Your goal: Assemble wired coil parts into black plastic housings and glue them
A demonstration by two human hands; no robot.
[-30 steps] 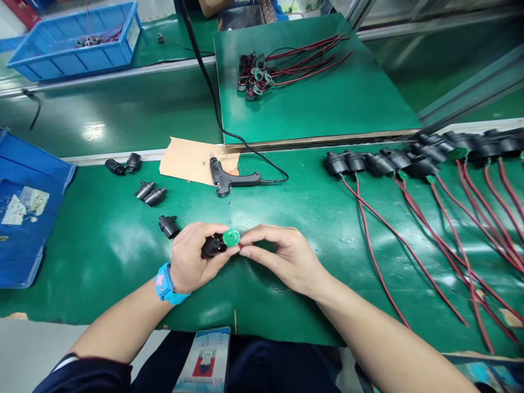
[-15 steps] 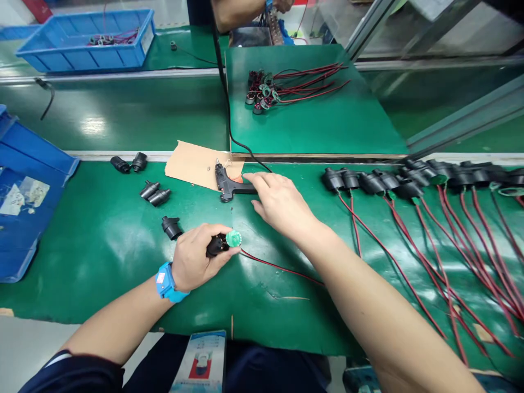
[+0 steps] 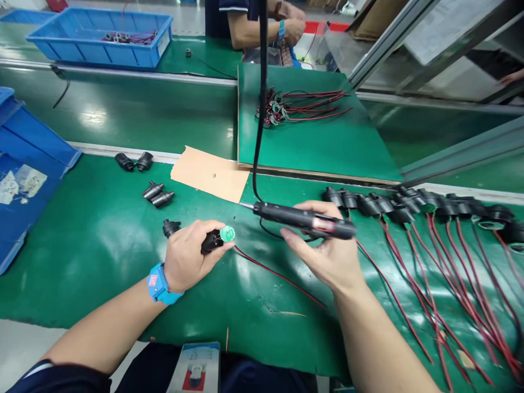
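Note:
My left hand (image 3: 189,252), with a blue wristband, pinches a black plastic housing (image 3: 210,242) between thumb and fingers. At the housing's open end sits a small round green circuit board (image 3: 227,234), with thin leads showing between the two. A red-and-black wire (image 3: 278,272) trails from it to the right across the bench. In my right hand (image 3: 327,245) is a black glue gun (image 3: 286,215), held above the bench with its metal nozzle pointing left towards the cardboard. The nozzle is apart from the circuit board. Another black housing (image 3: 171,227) lies just behind my left hand.
A piece of cardboard (image 3: 208,172) lies at the back edge. More black housings (image 3: 152,190) rest at the left; wired housings (image 3: 370,204) line the right. Blue bins (image 3: 98,49) stand left. A black cord hangs beside the raised green board (image 3: 311,147). A co-worker's hands (image 3: 292,27) are beyond.
My right hand has picked up the glue gun from the cardboard and brought it right and nearer. My left hand still holds the housing in nearly the same place.

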